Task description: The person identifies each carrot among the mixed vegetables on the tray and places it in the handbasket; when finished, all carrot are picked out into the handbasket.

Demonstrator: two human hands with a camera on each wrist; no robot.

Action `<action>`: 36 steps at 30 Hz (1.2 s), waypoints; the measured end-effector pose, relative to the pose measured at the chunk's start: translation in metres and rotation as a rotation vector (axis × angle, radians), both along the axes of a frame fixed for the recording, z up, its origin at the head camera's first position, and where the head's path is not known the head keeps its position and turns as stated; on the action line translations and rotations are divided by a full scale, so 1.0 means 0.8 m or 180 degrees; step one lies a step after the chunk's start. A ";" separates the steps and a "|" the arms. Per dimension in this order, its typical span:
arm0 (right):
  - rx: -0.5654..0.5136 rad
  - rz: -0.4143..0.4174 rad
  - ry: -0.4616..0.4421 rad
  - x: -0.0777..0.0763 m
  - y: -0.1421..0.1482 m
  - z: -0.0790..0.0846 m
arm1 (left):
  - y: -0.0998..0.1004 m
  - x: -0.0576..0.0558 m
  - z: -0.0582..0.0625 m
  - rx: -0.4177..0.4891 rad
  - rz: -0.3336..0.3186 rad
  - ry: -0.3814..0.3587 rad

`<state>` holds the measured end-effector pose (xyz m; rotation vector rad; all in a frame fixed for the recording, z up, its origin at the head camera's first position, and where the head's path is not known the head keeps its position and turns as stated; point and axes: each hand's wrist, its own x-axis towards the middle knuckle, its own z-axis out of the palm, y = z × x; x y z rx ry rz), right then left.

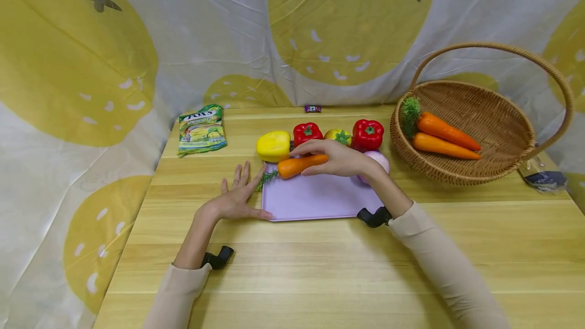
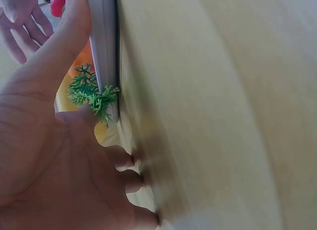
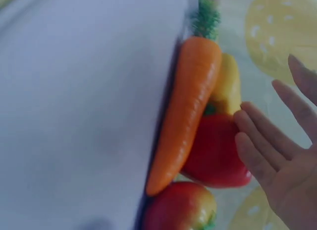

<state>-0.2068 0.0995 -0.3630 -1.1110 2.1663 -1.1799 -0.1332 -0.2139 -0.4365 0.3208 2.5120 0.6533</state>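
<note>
My left hand (image 1: 235, 203) is spread on the table, its thumb at the near left corner of a lilac tray (image 1: 311, 202). Fingers straight, my right hand (image 1: 340, 159) is over a carrot (image 1: 292, 166) that lies along the tray's far side. In the right wrist view that hand shows beside the carrot (image 3: 190, 106), without gripping it. The carrot's green top (image 2: 91, 88) hangs past the tray's left edge, by my left fingers. Behind the tray are a yellow pepper (image 1: 273, 146), red peppers (image 1: 367, 135) and a yellow-red fruit (image 1: 338, 136), partly hidden.
A wicker basket (image 1: 502, 131) with two carrots (image 1: 448, 138) stands at the right. A green candy bag (image 1: 202, 130) lies at the back left, and a small purple packet (image 1: 313, 108) at the back edge. A pinkish round thing (image 1: 378, 160) is partly behind my right wrist.
</note>
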 end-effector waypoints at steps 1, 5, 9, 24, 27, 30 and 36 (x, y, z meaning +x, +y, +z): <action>0.0012 -0.0020 0.0029 0.001 -0.004 -0.003 | 0.000 0.000 0.000 -0.0008 0.0001 0.0002; 0.0063 -0.0056 0.0220 0.004 -0.018 -0.016 | -0.001 0.000 -0.001 -0.0006 0.0008 0.0002; 0.0129 -0.0112 0.0419 0.006 -0.027 -0.026 | -0.002 -0.001 -0.002 -0.0004 0.0009 -0.0006; 0.0340 -0.0215 0.0548 0.012 -0.036 -0.039 | -0.002 -0.002 -0.003 -0.0028 -0.0009 -0.0038; 0.0341 -0.0238 0.0527 0.012 -0.035 -0.040 | -0.003 -0.002 -0.005 -0.0042 -0.0016 -0.0037; 0.0360 -0.0246 0.0537 0.012 -0.035 -0.041 | -0.003 -0.002 -0.005 -0.0045 -0.0014 -0.0032; 0.0250 -0.0240 0.0481 0.011 -0.034 -0.045 | -0.002 -0.002 -0.005 -0.0021 -0.0008 -0.0021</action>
